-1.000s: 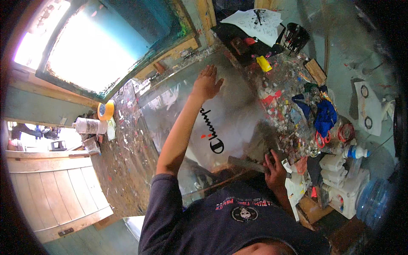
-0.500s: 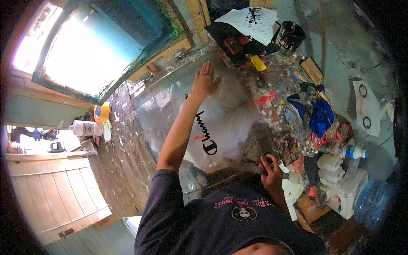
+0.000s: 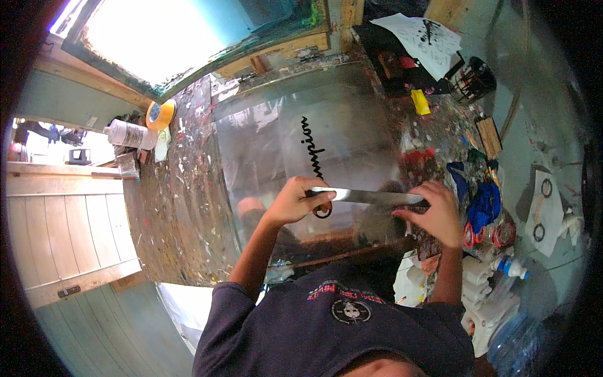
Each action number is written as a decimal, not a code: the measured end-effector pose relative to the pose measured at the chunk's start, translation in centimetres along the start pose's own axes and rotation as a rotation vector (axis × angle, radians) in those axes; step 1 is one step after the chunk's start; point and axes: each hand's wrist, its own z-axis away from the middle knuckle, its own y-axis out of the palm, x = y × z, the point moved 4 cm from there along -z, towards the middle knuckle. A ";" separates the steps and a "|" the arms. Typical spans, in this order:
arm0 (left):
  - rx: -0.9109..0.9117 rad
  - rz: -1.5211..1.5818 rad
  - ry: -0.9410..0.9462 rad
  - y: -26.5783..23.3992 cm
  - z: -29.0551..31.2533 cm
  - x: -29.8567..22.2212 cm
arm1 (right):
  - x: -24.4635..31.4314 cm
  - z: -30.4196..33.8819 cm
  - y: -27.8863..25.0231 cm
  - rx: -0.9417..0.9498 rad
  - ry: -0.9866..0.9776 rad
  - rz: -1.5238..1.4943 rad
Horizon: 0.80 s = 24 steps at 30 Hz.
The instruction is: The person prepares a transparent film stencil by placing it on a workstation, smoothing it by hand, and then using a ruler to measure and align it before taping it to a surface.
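- The left hand (image 3: 294, 200) grasps one end of a flat shiny strip (image 3: 374, 197), thumb and fingers closed on it; whether the strip is metal or tape cannot be told.
- The right hand (image 3: 441, 215) is at the strip's other end, fingers curved over it and thumb standing apart below; whether it truly pinches the strip cannot be told.
- The strip spans from the left fingertips to the right fingers, roughly crosswise, above a glossy clear sheet (image 3: 358, 138); whether it touches the sheet is unclear.
- Done, as far as can be judged: the sheet lies spread over the worktable (image 3: 182, 188), beneath and beyond both hands' fingers, looking mostly flat with some glare and faint creases.
- Also done: black lettering (image 3: 314, 152) is in place, running from beyond the left fingers down behind them, its ring-like end just beside the left thumb. Whether it sits on or under the sheet cannot be told.
- Seemingly left: the strip is in the hands, not laid down, so this step looks unfinished; how much else remains does not show.
- Not in use: the raised screen frame (image 3: 188, 47), well beyond the left fingers, and the yellow tape roll (image 3: 164, 113), farther out to their left.
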 end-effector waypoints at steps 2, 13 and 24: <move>-0.028 0.081 -0.036 -0.1 -0.4 1.0 | -3.1 -0.5 -0.7 -0.014 0.057 -0.051; -0.734 -0.559 0.255 -3.6 1.1 1.3 | -13.2 -10.5 0.3 -0.101 0.109 -0.035; -0.713 -0.658 0.116 -2.5 4.5 5.7 | -14.5 -11.7 3.9 -0.104 0.074 0.013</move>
